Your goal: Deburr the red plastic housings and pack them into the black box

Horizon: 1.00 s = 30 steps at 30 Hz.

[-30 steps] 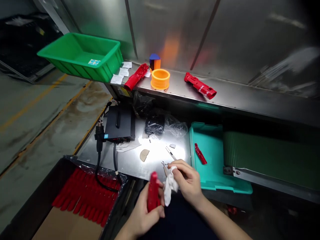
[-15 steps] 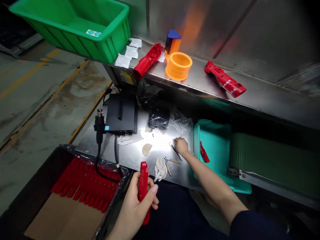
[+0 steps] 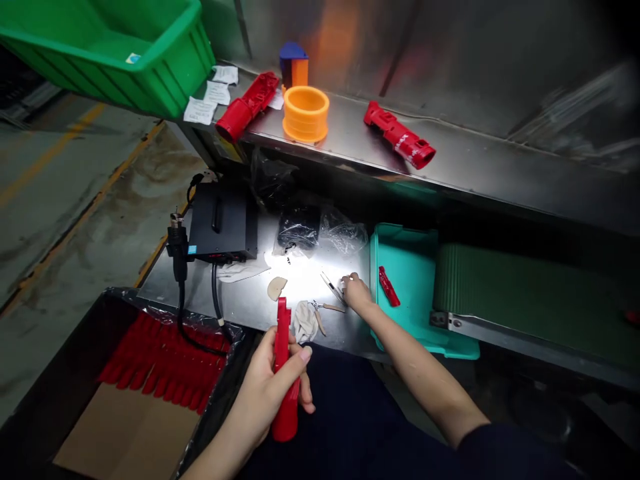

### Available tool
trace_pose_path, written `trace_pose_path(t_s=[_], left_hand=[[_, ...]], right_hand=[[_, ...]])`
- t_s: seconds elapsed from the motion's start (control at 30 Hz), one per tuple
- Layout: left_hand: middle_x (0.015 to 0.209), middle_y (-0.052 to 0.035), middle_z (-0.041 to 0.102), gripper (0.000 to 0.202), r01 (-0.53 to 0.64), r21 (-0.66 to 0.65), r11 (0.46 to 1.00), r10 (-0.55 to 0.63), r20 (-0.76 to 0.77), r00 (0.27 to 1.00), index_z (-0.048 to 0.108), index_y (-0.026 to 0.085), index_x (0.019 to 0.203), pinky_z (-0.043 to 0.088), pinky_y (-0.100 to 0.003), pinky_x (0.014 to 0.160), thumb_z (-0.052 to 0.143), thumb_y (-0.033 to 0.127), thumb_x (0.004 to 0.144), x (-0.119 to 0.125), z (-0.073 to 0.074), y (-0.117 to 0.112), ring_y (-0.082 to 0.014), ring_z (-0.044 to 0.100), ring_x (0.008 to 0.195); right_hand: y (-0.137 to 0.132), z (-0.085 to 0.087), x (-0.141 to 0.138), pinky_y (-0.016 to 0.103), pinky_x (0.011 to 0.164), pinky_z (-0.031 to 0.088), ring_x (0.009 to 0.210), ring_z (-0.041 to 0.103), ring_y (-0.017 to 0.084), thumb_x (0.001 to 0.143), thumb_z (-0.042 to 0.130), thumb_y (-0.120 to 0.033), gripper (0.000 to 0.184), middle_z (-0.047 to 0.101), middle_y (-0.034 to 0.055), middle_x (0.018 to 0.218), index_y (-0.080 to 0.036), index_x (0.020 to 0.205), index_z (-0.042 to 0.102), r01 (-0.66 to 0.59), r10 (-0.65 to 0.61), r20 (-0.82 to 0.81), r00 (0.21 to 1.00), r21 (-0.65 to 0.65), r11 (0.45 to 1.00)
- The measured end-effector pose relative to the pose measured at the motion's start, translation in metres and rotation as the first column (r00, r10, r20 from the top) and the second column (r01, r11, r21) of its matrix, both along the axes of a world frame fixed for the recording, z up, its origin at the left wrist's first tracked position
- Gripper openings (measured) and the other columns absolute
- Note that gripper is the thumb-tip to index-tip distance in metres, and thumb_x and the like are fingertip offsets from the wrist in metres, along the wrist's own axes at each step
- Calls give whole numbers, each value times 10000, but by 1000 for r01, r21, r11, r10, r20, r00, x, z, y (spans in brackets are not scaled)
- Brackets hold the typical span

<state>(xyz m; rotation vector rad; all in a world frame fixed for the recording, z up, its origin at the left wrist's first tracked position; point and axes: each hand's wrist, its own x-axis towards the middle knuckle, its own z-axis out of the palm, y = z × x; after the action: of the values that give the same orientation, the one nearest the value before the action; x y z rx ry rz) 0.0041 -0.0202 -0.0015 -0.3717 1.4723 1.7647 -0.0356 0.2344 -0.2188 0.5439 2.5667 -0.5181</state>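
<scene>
My left hand (image 3: 263, 380) grips a red plastic housing (image 3: 285, 393) upright, just in front of the steel bench (image 3: 240, 297). A crumpled white cloth (image 3: 305, 321) lies close by on the bench edge, with small pliers (image 3: 320, 310) beside it. My right hand (image 3: 357, 293) rests on the end of a slim metal tool (image 3: 333, 288), its fingers curled; I cannot tell if it grips the tool. A beige curved scrap (image 3: 277, 288) lies further left.
A teal tray (image 3: 400, 267) holding a red part stands right of my right hand. A black bench unit (image 3: 223, 223) and plastic bags stand behind. Red parts fill a lined box (image 3: 160, 357) at lower left. A steel shelf above holds red housings and an orange ring.
My right hand has let go of the white cloth, which now lies on the bench, and moved onto the metal tool. The red housing stays in my left hand, now more upright.
</scene>
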Motion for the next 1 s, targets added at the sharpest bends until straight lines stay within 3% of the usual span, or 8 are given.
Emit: trace_pose_path(t_s=[0.13,0.27,0.43,0.5,0.6,0.67,0.8,1.0], left_hand=[[542,87,592,418,-23,-9,1000,23,16,1000,401,241,981,521,-240,409,727,478,866,5,9,15,-133,573,405],[591,94,587,457,-64,-5,998,64,32,997,389,251,987,505,-229,363,746,494,838,11,19,24,-116,542,398],[529,109,546,419,-7,-93,996,2,-44,999,381,249,962,501,-213,381,680,532,881,17,31,31,-102,509,379],[520,111,537,406,30,-150,988,-40,-65,997,386,249,962,487,-205,378,664,535,887,20,35,35,-102,504,375],[530,109,538,405,106,-209,972,-123,-73,990,395,250,964,462,-198,364,663,541,875,24,38,42,-101,494,364],[522,111,532,402,171,-240,955,-193,-70,979,405,246,990,438,-188,353,653,542,877,27,38,45,-100,484,353],[491,112,517,422,272,-285,919,-299,-53,953,415,235,1108,414,-177,349,620,543,904,29,38,48,-110,487,350],[596,90,535,337,307,-303,902,-351,-100,931,446,243,1079,444,-184,359,634,471,917,33,40,48,-112,534,405]], right_hand=[[-3,2,-13,441,921,583,1087,663,242,980,671,-355,342,638,111,1277,-153,1253,627,13,-11,26,1000,-106,994],[-3,27,-13,428,887,584,1018,672,219,984,662,-368,299,666,83,1190,-155,1192,642,5,-19,-57,998,-250,968],[-4,111,18,370,851,542,919,644,202,939,645,-309,201,654,63,1018,-156,1061,694,-112,-41,-293,955,-489,865],[-6,154,38,336,800,551,915,651,195,940,626,-348,242,647,54,1054,-205,1120,703,-199,-43,-368,929,-594,779],[-12,209,63,314,742,569,898,663,185,935,659,-298,299,639,52,1085,-251,1229,637,-303,-203,-480,853,-773,558],[-15,234,72,311,750,565,911,661,186,929,677,-219,217,651,49,1045,-246,1142,655,-377,-281,-559,780,-779,502],[-20,258,83,321,791,564,938,664,189,926,676,-148,131,666,48,1007,-226,1032,677,-462,-276,-697,661,-669,583],[-32,266,90,287,741,570,863,649,160,920,613,-50,222,649,64,970,-181,1096,650,-517,-125,-840,528,-435,737]])
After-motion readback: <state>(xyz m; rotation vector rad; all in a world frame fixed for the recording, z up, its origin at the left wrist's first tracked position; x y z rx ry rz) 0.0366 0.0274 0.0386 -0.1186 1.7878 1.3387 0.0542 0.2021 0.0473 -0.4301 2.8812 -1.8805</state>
